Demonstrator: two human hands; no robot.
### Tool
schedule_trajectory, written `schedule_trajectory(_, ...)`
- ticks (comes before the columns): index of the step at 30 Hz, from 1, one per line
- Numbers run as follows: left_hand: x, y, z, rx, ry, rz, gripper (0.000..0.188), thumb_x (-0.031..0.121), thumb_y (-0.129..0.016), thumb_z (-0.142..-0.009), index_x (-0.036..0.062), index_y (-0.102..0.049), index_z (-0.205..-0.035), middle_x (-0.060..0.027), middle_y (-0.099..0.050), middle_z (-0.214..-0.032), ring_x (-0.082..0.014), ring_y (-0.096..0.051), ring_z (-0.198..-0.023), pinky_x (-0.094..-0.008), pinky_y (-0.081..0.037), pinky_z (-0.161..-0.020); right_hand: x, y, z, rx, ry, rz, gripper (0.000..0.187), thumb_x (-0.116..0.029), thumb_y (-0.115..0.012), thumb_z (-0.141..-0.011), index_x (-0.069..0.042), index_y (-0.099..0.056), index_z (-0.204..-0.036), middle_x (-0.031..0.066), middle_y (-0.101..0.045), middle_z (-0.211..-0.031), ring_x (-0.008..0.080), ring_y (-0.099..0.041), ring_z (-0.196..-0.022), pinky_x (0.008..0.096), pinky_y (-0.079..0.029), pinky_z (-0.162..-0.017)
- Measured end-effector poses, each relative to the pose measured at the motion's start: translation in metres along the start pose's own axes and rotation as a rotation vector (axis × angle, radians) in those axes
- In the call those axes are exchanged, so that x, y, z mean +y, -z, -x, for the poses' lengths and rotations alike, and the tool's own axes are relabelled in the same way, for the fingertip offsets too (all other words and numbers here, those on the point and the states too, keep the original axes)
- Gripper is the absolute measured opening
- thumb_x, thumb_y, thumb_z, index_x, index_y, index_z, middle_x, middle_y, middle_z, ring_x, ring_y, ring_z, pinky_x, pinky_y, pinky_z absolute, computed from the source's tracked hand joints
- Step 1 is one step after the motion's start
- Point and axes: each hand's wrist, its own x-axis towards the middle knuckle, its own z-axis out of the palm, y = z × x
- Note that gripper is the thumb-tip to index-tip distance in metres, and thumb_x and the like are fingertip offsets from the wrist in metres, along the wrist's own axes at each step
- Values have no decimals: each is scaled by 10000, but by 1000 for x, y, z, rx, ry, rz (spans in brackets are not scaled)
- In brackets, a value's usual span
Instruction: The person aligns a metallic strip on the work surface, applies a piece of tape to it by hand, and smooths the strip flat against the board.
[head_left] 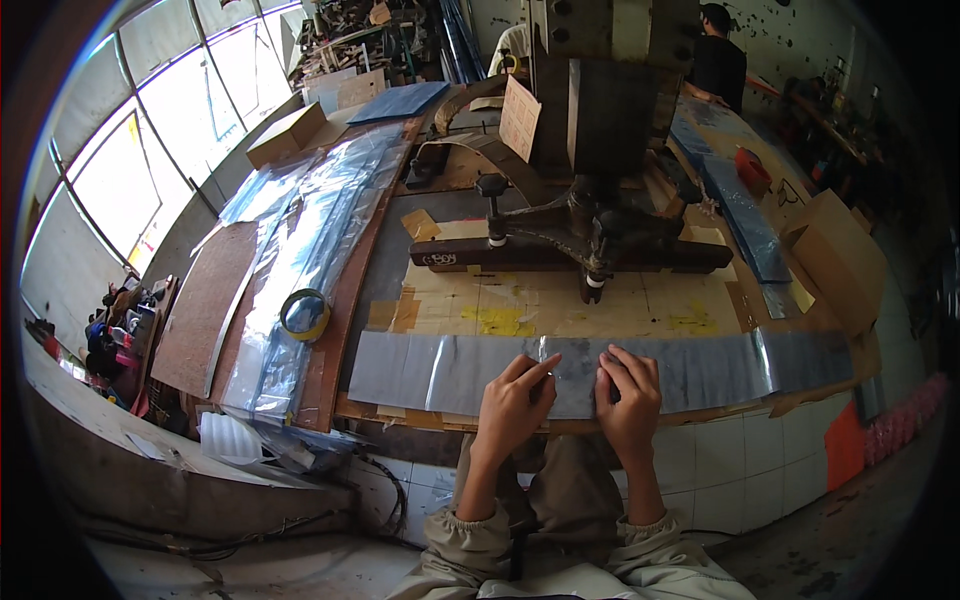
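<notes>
My left hand (517,405) is over the front edge of the worktable, its thumb and fingers drawn together and the index finger pointing right. A short gap away, my right hand (629,398) has its fingers bent and pressed together. Whatever either hand pinches is too small or clear to make out. Beneath both lies a long grey strip with a glossy surface (690,372), running along the table's front. Behind it is a pale board (600,318) with yellow patches and brown tape. Over that board stands the dark metal bar (570,256) of a press.
The press column (615,120) rises at the back middle. Left of it lie clear bluish plastic sheets (300,260), a roll of tape (305,315) and a cardboard box (286,135). On the right are blue sheets (740,215) and an open carton (835,260). A person (717,60) stands far back.
</notes>
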Motion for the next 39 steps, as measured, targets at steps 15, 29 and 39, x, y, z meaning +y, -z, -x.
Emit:
schedule_trajectory(15,-5,0,-1,-22,-60,49,321,33,-616,-798,88,-659,-1112,-86,-583,-781,-196,-573,-592,-284,-471,-589,7,6,-5,-38,-158,-109,296,-73,-672,-764,-37,-639,-1055,115,-549,-1057,240,-551,-894,334,-479,-789)
schedule_trajectory(29,0,4,-1,6,-8,149,279,52,-619,-828,74,-656,-1104,-87,-578,-797,-211,-574,-594,-314,-470,-584,10,14,-14,-194,-455,-398,218,-90,-670,-804,-41,-673,-1017,44,-564,-924,112,-523,-719,251,-462,-697)
schedule_trajectory(39,-6,2,-4,23,-39,212,308,29,-646,-798,102,-674,-1096,-53,-600,-795,-133,-548,-587,-264,-456,-567,25,10,-33,-279,-509,-405,292,-191,-658,-835,-33,-635,-1079,82,-627,-951,132,-545,-692,274,-473,-680)
